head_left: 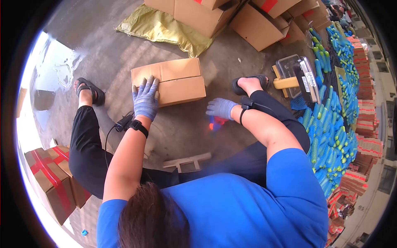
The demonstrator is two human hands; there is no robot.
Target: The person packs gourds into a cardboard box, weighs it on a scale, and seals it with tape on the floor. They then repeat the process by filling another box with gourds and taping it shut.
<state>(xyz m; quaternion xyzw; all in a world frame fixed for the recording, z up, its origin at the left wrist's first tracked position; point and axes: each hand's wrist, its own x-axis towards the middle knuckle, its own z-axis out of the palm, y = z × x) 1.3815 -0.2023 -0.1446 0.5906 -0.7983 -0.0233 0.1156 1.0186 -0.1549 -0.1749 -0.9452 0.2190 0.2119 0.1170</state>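
A closed cardboard box lies on the concrete floor between my feet, a seam running along its top. My left hand, in a grey-blue glove, rests on the box's left end with fingers spread. To the right of the box, clear of it, my right hand wears a similar glove and has curled fingers. A blurred red and blue object shows just under this hand, apparently in its grip; its shape cannot be made out.
A yellow scale stands beyond my right foot, beside netted green produce. Open cartons and a yellow sack lie ahead. Red-taped boxes stand at left. A wooden frame lies near my lap.
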